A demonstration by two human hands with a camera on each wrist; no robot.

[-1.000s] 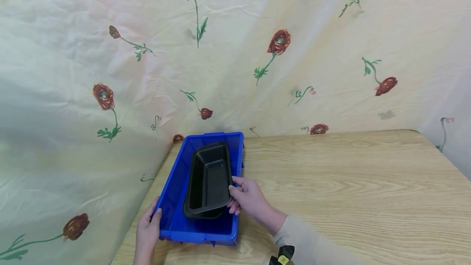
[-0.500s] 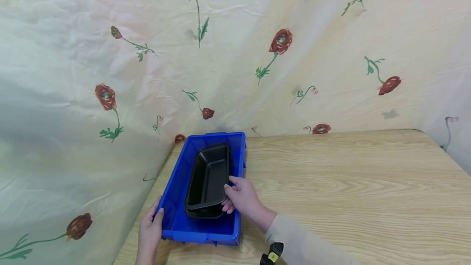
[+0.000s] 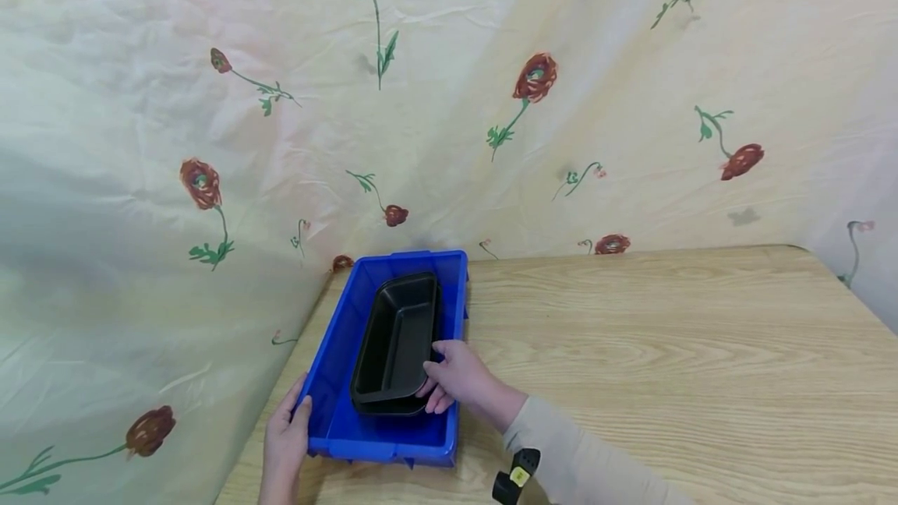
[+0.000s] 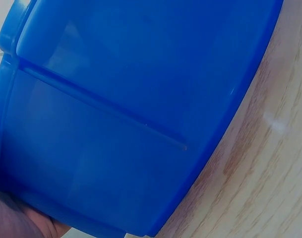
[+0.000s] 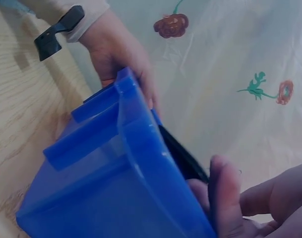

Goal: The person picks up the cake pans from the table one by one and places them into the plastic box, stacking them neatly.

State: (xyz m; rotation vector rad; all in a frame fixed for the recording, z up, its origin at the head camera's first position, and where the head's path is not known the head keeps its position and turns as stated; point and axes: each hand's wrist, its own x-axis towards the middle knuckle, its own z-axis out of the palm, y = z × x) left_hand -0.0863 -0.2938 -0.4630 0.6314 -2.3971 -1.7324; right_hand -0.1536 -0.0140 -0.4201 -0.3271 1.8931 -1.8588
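Note:
A blue plastic bin (image 3: pixel 382 452) stands at the left of the table. Inside it lies a black loaf pan (image 3: pixel 410 345) on top of a second black loaf pan (image 3: pixel 393 410), whose front edge shows beneath. My left hand (image 3: pixel 284 439) grips the bin's left rim near the front corner, thumb on the inside. At the upper pan's right front corner, my right hand (image 3: pixel 459 376) pinches the rim, with thumb above and fingers below. In the right wrist view the dark pan edge (image 5: pixel 183 156) runs toward the thumb and fingers, partly hidden by the bin wall.
The wooden table (image 3: pixel 631 357) extends to the right of the bin. A flowered cloth (image 3: pixel 435 115) hangs behind and along the left side, close to the bin. A black strap device (image 3: pixel 517 476) sits on the right wrist.
My right hand has moved left with the upper loaf pan, which has settled nearer the lower one. My left hand keeps its grip on the bin rim.

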